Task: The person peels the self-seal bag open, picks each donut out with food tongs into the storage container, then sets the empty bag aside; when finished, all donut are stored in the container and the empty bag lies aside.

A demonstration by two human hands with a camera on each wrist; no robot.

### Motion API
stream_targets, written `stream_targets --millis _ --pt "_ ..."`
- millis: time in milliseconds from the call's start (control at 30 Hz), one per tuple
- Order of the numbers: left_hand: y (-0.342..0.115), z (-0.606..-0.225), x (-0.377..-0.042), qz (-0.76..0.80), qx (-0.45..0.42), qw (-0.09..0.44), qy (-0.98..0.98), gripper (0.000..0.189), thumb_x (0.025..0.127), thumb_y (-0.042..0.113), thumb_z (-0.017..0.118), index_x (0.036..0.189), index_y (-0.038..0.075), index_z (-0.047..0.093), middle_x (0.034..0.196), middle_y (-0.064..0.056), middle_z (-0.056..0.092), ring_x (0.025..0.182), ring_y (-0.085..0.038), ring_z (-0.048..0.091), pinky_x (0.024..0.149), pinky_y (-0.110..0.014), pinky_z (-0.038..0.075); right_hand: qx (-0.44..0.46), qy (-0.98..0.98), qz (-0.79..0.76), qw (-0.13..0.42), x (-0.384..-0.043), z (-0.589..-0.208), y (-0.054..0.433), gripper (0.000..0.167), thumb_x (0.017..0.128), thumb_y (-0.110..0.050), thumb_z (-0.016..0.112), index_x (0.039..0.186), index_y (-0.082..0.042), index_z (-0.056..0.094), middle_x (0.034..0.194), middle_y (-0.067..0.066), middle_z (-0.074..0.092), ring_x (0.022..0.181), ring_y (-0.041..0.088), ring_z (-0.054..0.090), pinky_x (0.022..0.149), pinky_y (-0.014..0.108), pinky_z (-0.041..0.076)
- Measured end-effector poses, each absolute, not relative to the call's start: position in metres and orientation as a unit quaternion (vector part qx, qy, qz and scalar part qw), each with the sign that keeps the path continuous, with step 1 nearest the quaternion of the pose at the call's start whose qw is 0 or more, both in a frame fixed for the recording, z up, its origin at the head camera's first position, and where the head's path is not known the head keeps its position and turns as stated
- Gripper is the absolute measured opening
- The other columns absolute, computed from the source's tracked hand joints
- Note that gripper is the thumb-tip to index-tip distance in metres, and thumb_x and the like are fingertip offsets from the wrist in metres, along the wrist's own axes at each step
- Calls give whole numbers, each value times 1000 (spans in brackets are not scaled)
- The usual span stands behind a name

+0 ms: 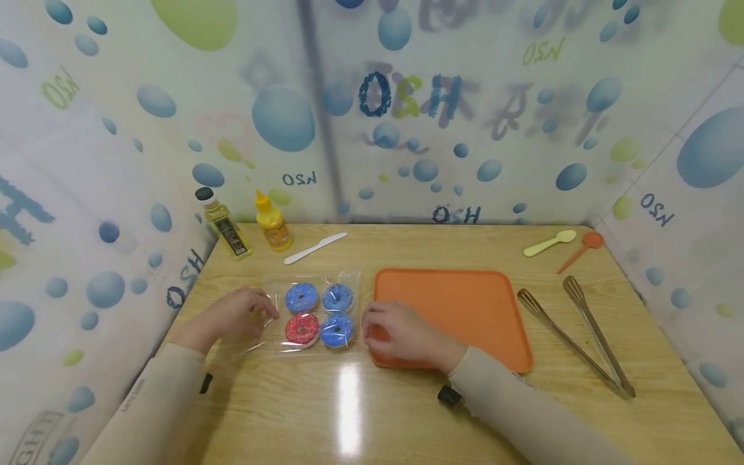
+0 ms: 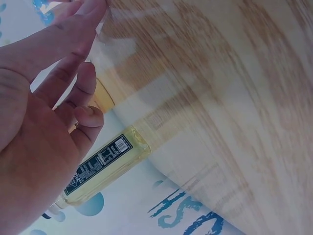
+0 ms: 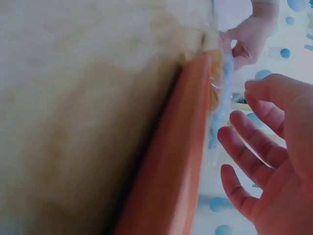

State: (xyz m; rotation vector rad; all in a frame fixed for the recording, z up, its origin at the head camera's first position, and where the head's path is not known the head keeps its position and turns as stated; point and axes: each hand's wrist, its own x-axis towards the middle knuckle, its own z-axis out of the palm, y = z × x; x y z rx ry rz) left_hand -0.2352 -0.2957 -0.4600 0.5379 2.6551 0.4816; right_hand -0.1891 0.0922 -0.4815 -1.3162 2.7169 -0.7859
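A clear plastic package [image 1: 268, 337] lies on the table, with three blue toy donuts [image 1: 337, 330] and one red toy donut [image 1: 301, 329] inside. My left hand [image 1: 235, 314] is at its left edge, pinching the film between thumb and forefinger; in the left wrist view the film stretches from the fingertips [image 2: 100, 12]. Over the left rim of an orange tray [image 1: 459, 303] is my right hand [image 1: 407, 332], close to the package's right side. Its fingers [image 3: 244, 156] are spread and loosely bent in the right wrist view, holding nothing.
Behind the left hand stand an oil bottle [image 1: 228, 229] and a yellow squeeze bottle [image 1: 273, 225], near a white plastic knife [image 1: 316, 248]. Metal tongs [image 1: 587, 349] lie right of the tray. Farther back are a yellow spoon [image 1: 549, 243] and an orange spoon [image 1: 583, 250].
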Motion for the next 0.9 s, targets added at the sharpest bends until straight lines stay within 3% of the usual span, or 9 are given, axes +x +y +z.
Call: stream_targets --millis 133,500,900 --pt "-295 -461 -236 166 209 186 946 42 75 -3 83 101 29 79 113 1 70 114 -30 64 104 -58 48 -432 858 -278 5 -195 -478 92 7 96 -29 74 98 -24 70 110 -11 66 102 9 63 94 30 53" --pt "-293 -458 -235 153 229 176 945 40 74 -3 85 102 26 80 111 -1 70 111 -30 65 102 -57 50 -432 859 -274 11 -212 -469 80 23 108 -30 56 113 -17 74 113 -7 68 100 10 65 90 29 55" --pt "-295 -460 -236 156 226 183 944 39 76 -2 84 103 26 79 114 -2 70 113 -31 65 102 -58 50 -442 858 -255 49 -223 -472 64 21 105 -22 61 124 -20 70 122 -7 62 107 6 64 93 21 54"
